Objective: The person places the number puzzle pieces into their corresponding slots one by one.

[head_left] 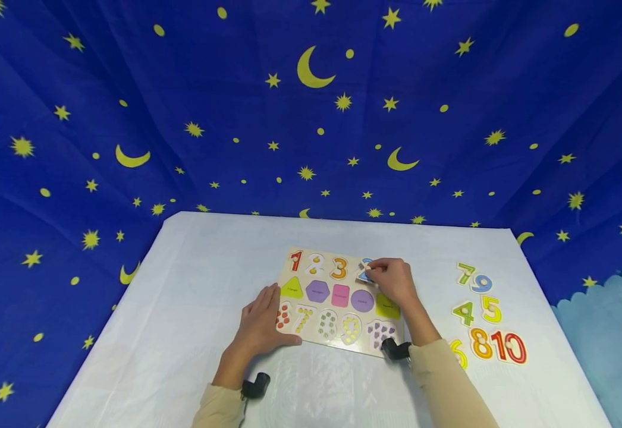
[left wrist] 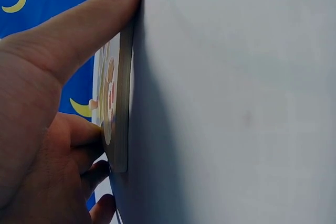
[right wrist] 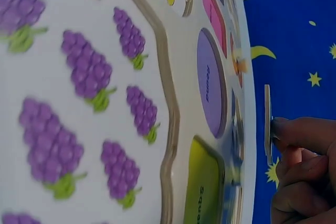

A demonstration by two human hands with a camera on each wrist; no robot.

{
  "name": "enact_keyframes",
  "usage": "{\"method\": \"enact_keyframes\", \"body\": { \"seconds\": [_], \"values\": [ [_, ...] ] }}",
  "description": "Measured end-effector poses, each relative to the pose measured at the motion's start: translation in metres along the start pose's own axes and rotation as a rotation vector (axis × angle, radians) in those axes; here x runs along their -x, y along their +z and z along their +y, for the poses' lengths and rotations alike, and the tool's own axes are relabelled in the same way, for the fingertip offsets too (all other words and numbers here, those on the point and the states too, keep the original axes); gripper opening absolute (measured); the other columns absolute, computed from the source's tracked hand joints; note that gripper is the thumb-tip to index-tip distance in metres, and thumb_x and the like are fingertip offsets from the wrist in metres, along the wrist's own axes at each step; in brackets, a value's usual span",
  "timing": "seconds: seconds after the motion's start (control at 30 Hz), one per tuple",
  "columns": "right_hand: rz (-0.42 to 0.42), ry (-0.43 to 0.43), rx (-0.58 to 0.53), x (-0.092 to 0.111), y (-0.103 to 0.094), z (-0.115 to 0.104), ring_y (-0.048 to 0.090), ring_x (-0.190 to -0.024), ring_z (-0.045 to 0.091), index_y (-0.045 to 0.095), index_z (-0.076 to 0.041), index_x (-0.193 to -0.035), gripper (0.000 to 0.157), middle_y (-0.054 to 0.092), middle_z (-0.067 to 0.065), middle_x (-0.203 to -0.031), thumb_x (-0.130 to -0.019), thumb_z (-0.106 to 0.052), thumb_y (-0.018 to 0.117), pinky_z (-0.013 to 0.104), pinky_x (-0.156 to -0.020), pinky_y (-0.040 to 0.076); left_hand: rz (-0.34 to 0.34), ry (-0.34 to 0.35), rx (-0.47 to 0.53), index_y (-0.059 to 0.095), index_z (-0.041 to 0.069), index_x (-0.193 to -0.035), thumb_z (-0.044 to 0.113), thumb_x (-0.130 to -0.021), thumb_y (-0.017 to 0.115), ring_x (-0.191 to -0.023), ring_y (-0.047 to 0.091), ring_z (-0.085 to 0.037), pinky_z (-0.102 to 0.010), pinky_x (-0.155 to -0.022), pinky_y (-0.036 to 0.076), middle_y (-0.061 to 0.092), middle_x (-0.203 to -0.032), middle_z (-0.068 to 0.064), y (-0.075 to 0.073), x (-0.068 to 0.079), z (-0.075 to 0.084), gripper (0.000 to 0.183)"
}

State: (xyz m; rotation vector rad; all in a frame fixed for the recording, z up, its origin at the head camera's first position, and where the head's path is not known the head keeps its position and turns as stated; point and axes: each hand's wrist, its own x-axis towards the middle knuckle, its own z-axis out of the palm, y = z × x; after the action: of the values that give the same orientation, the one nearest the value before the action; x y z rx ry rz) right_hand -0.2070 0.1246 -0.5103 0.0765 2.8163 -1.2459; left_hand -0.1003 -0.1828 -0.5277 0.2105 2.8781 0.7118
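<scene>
We see a blue number piece (head_left: 364,276) above the far right part of the puzzle board (head_left: 328,273), pinched by the right hand (head_left: 395,279) with its grip together on it. The left hand (head_left: 260,318) lies at the board's near left corner, its grip spread, fingers along the left edge and thumb along the near one.

We have open table (head_left: 225,261) beyond the board's far edge and broad room past its left edge. On its right, a bare strip separates the board from the loose 7 (head_left: 465,273), 9 (head_left: 481,283), 4 (head_left: 463,313), 5 (head_left: 491,309), 8 (head_left: 481,343), 10 (head_left: 509,348) and 6 (head_left: 458,358); the right sleeve (head_left: 445,371) partly covers that last one. A black wrist device (head_left: 395,349) blocks our sight of the board's near right corner. In the board's far row sit the 1 (head_left: 296,260) and 3 (head_left: 339,268), with the pear-printed recess (head_left: 316,263) bare between them. A starry curtain (head_left: 268,119) rises beyond the board.

From the right wrist we see the held piece edge-on, clear of the board; the left wrist view shows us the board's thick side edge, hidden from the head.
</scene>
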Motion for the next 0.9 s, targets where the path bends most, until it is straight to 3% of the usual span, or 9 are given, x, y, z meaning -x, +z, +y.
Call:
{"method": "enact_keyframes", "body": {
  "seconds": [0.27, 0.9],
  "values": [
    [-0.02, 0.035, -0.002, -0.002, 0.009, -0.005, 0.057, -0.073, 0.019, 0.074, -0.005, -0.099, 0.022, 0.066, 0.006, -0.086, -0.084, -0.021, 0.072, 0.03, -0.062, 0.047, 0.002, -0.009, 0.008, 0.018, 0.0, -0.152, 0.061, -0.059, 0.083, -0.144, 0.012, -0.027, -0.052, -0.105, 0.022, 0.017, -0.158, -0.013, 0.0, 0.0, 0.001, 0.129],
    [0.019, -0.068, -0.019, -0.006, 0.039, -0.024, 0.054, -0.063, 0.015, 0.076, -0.008, -0.095, 0.021, 0.063, -0.001, -0.07, -0.079, -0.022, 0.075, 0.03, -0.055, 0.042, 0.004, -0.007, -0.004, 0.019, 0.0, -0.152, 0.062, -0.059, 0.083, -0.143, 0.014, -0.029, -0.052, -0.104, 0.023, 0.018, -0.158, -0.013, -0.001, 0.0, 0.0, 0.129]
  ]
}}
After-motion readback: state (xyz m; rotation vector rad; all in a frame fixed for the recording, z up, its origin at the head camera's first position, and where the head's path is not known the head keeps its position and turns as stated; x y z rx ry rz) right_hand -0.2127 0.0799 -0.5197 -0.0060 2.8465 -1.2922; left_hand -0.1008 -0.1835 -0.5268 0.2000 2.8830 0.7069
